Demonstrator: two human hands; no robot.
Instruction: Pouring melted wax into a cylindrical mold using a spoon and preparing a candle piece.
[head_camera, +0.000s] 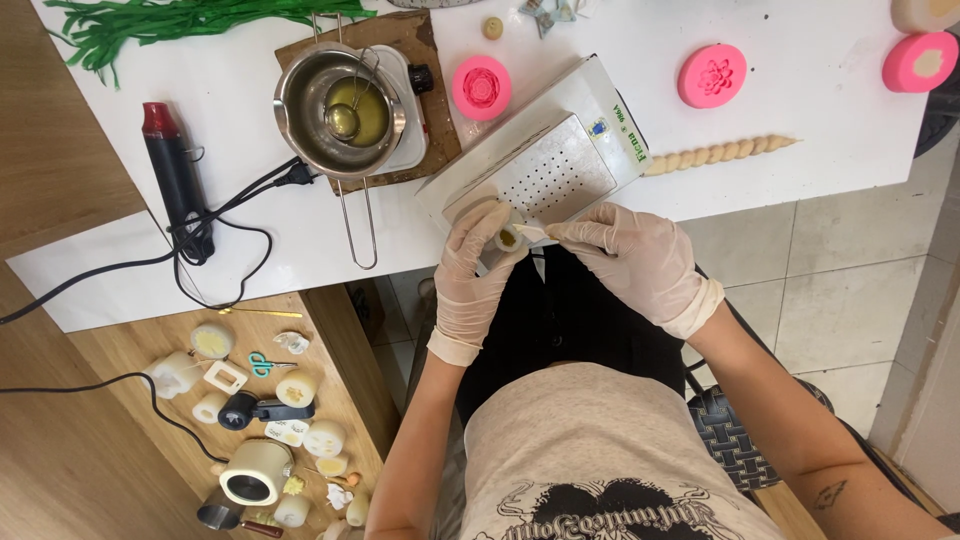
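Note:
Both my hands wear thin pale gloves and meet at the white table's near edge. My left hand grips a small cream, candle-like piece with a yellowish centre. My right hand pinches a thin white tool or strip against that piece. Right behind my hands lies a white box-shaped device with a perforated metal top.
A steel pot with yellow liquid and a ladle sits on a small hotplate. A black heat gun with cords lies left. Pink round moulds and a twisted candle rest further back. Several candles and moulds crowd a lower wooden shelf.

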